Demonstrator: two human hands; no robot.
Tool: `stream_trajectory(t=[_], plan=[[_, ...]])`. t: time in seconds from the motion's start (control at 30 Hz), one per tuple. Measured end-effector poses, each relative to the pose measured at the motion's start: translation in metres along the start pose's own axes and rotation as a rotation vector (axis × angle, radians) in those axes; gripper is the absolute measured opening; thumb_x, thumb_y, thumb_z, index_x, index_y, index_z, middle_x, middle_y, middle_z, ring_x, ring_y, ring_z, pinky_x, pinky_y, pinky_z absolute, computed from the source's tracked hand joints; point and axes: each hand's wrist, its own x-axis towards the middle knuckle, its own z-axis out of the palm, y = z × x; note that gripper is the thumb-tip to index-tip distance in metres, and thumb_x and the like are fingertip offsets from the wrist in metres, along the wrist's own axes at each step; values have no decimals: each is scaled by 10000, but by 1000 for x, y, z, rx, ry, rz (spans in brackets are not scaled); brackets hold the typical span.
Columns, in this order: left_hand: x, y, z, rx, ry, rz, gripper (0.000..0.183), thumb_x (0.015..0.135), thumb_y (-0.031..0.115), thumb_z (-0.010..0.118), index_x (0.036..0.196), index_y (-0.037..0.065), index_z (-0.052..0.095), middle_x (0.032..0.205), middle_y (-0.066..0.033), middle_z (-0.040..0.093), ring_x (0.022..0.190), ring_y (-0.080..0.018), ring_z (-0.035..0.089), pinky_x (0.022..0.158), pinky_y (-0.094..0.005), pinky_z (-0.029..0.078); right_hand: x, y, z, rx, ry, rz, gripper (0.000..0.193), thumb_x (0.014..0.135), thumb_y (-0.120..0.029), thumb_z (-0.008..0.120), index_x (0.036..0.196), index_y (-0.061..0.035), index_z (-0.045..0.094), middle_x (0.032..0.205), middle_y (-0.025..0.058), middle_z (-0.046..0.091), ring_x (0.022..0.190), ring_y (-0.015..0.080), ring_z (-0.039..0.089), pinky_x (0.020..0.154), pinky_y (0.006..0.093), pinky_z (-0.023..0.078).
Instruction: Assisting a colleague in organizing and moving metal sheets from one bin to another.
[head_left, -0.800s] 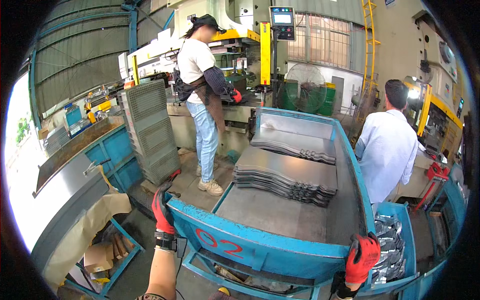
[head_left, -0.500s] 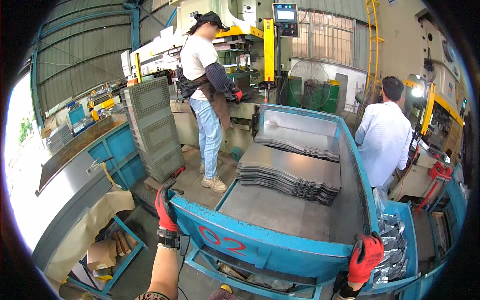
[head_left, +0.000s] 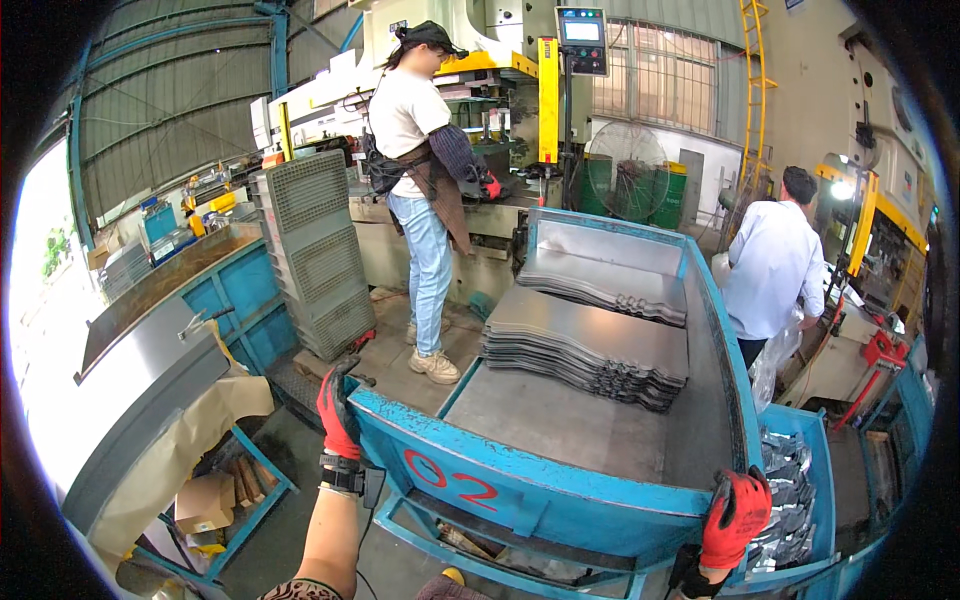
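Observation:
Both my hands, in red gloves with dark palms, are at the near corners of a large blue metal bin (head_left: pixel 570 492). My left hand (head_left: pixel 339 415) is closed on its near left corner, with a black strap and device around the wrist. My right hand (head_left: pixel 737 517) wraps over the near right corner. Inside the bin lies a stack of grey sheet-metal blanks (head_left: pixel 600 335) with wavy edges. Behind it a second stack (head_left: pixel 600 280) sits against the far end. The bin's near floor shows bare metal.
One person (head_left: pixel 415 190) stands at a press beyond the bin's left side; another person (head_left: pixel 775 265) is beyond its right side. Grey crates (head_left: pixel 315 255) are stacked at left. A blue container of metal parts (head_left: pixel 788 495) adjoins the right side. A sheet-covered rack (head_left: pixel 150 420) stands left.
The bin and my hands sit slightly farther right in the view, my grip unchanged. The person on the right has shifted and turned, and a clear plastic bag shows more beside them.

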Motion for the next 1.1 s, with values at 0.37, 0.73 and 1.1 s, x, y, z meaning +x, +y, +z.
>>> stream_trajectory(t=[0.37,0.73,1.1], plan=[[0,17,8,-15,66,-45,426,1043,268,409,1236,-9,669,1090,-123,703,987,-218,662,947,-353,492,1,1,2,20,6,-11,200,871,-123,583,1037,-45,664,987,122,688,969,351,645,1038,513,475],[0,26,3,31,45,-87,426,1045,271,405,1225,-10,669,1098,-136,699,1011,-229,661,956,-369,490,-10,9,4,29,-23,-8,334,856,-214,604,1146,-58,661,1035,134,626,1040,370,604,1043,549,449],[2,43,7,-47,39,-159,487,1056,330,369,1228,-6,677,1074,-133,710,987,-225,676,947,-373,498,-8,7,0,3,-11,-27,264,920,-170,595,1143,-49,669,1091,131,681,1109,389,620,1023,514,467]])
